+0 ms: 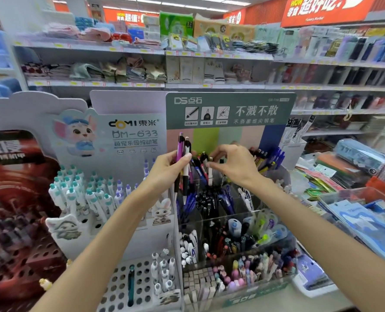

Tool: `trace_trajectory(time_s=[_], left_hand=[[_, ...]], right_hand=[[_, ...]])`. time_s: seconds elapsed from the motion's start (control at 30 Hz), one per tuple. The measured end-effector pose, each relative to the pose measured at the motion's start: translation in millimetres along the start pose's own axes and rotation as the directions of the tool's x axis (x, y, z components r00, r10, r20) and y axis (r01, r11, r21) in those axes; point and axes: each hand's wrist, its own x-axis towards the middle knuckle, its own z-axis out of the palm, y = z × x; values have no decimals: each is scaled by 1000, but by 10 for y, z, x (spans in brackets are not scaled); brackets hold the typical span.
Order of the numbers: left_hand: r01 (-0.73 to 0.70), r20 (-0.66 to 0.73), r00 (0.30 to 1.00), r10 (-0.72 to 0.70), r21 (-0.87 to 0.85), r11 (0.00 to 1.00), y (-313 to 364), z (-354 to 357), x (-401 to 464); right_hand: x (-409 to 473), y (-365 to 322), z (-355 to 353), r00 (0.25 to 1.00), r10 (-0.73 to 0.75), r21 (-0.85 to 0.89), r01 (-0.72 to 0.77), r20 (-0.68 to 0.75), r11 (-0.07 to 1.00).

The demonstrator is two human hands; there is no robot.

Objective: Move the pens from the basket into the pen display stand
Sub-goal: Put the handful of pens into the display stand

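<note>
While the left hand (172, 164) is gripping a small bunch of pens (183, 158) upright, a purple one and a black-and-white one among them, the right hand (231, 162) is pinching the top of a white pen (210, 174) at the back row of the pen display stand (227, 109); I judge this to be the placing step, with that pen being settled among the dark and blue pens already standing in the clear compartments; the basket is not in sight from here, so I cannot tell how many pens are left to come over. The next move, as I read it, is calling for the right grip to let the white pen drop straight into its slot, then draw one pen out of the left grip without loosening the others, and find a slot of like pens; the back row is looking crowded, so a tip could be catching on a neighbour. The stand is sitting against a white mouse-branded display (110, 140) at its left edge; shop shelves (142, 84) of folded textiles and socks are running behind, and orange banners (326, 10) are hanging overhead.
</note>
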Motion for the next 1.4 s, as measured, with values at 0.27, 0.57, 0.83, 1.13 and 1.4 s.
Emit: trace_trajectory(time_s=[0.27, 0.57, 0.83, 1.13, 1.4], left_hand=[[-23, 92, 996, 18, 50, 998, 41, 29, -2], [-164, -7, 982, 186, 442, 882, 143, 206, 284], [-49, -55, 987, 151, 792, 608, 151, 442, 517], [-70, -55, 981, 188, 799, 597, 234, 466, 622], [-128, 85, 988, 131, 923, 364, 47, 614, 563]], right_hand=[[51, -288, -274, 973, 94, 412, -176, 211, 894], [4, -23, -475, 935, 352, 705, -284, 52, 650], [-52, 271, -612, 890, 451, 693, -280, -73, 664], [-30, 453, -730, 894, 393, 543, -225, -216, 809], [87, 561, -526, 945, 310, 213, -284, -103, 935]])
